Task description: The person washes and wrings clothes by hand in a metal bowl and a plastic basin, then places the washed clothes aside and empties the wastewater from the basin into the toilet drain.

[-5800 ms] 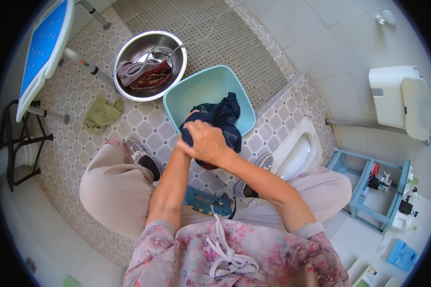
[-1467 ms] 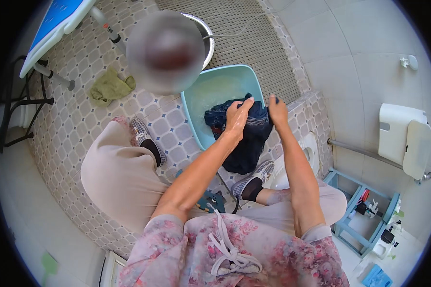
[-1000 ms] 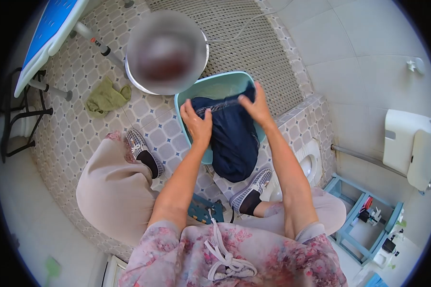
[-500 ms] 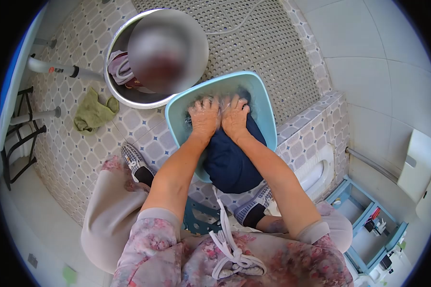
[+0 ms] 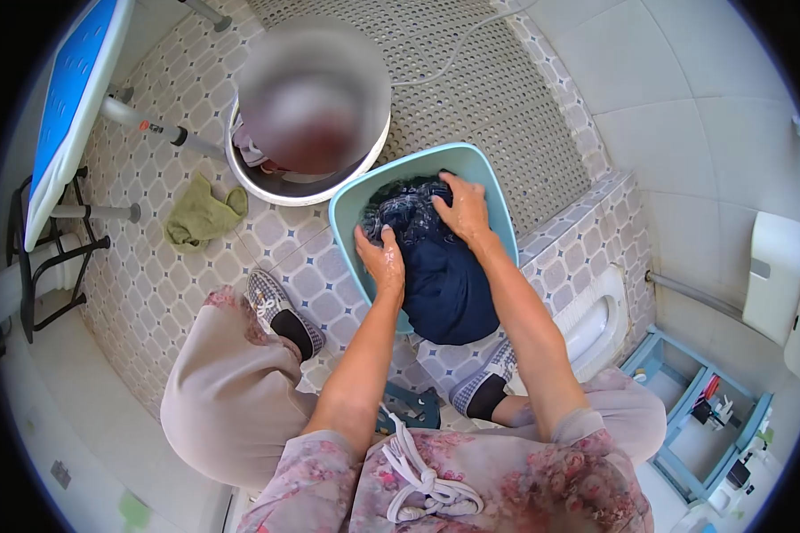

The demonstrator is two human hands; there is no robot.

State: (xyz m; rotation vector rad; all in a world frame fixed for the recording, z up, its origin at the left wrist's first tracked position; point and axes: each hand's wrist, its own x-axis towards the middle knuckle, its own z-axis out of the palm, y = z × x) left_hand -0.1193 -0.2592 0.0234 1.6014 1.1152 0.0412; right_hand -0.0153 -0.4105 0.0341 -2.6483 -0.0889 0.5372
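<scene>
A dark navy garment (image 5: 444, 284) lies in the light-blue plastic basin (image 5: 501, 191); its far part sits wet in the water, while its near part bulges over the near rim. At the basin's left side is my left hand (image 5: 382, 259), wet, with thumb and fingers apart beside the cloth. My right hand (image 5: 464, 206) is at the far right of the cloth, fingers spread and fingertips at the wet folds. Neither hand visibly grips the garment.
Behind the basin stands a round tub (image 5: 311, 197) with clothes, partly blurred. A green cloth (image 5: 203, 213) lies on the tiles. A perforated mat (image 5: 507, 98) is at the back, a squat toilet (image 5: 596, 324) and blue shelf rack (image 5: 684, 426) at right, a blue-topped stand (image 5: 67, 98) at left.
My hands were together pressing into the wet cloth; now they have moved apart, left hand nearer me and right hand farther right. The view has shifted slightly.
</scene>
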